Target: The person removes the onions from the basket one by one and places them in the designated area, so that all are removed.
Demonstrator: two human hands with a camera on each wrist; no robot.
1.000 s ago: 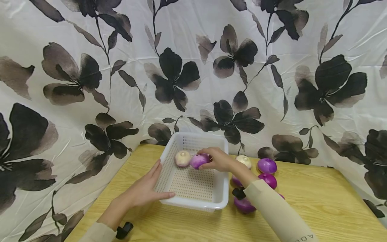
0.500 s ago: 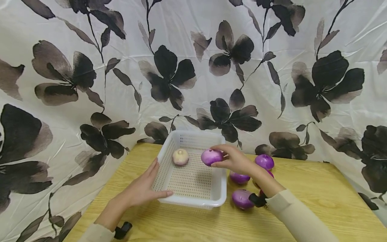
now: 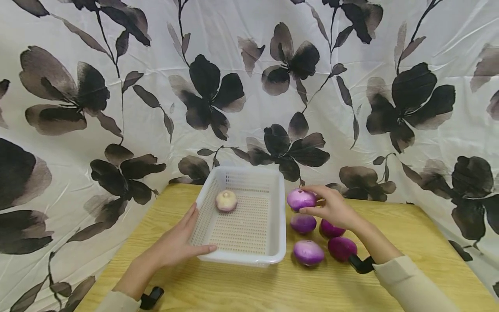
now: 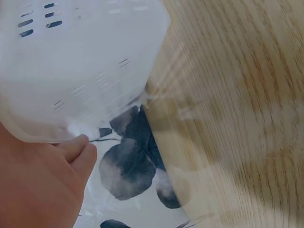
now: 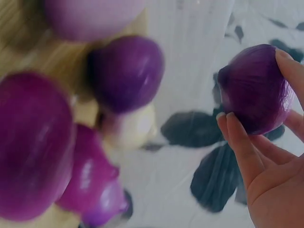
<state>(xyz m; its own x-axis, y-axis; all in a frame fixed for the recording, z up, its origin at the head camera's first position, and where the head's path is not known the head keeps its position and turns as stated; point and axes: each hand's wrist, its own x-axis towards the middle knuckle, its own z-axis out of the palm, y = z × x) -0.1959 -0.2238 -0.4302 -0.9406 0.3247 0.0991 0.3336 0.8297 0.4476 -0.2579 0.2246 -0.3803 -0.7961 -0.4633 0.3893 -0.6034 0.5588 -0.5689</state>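
Observation:
My right hand (image 3: pixel 333 207) holds a purple onion (image 3: pixel 301 199) between thumb and fingers, in the air just right of the white perforated basket (image 3: pixel 281 216). In the right wrist view this onion (image 5: pixel 256 90) sits in the fingertips. A pale, whitish onion (image 3: pixel 226 201) lies inside the basket, toward its back left. My left hand (image 3: pixel 175 243) rests at the basket's front left corner, fingers straight along the outer side and thumb on the front rim. The left wrist view has its fingertips touching the basket's edge.
Right of the basket lie several purple onions (image 3: pixel 309 253) on the wooden table (image 3: pixel 249 290). A pale onion (image 5: pixel 135 126) among them shows only in the right wrist view. A floral cloth (image 3: pixel 234 130) hangs behind the table.
My right hand has lifted the purple onion from inside the basket and carried it right, over the rim. The pale onion stays inside. My left hand keeps its place on the basket.

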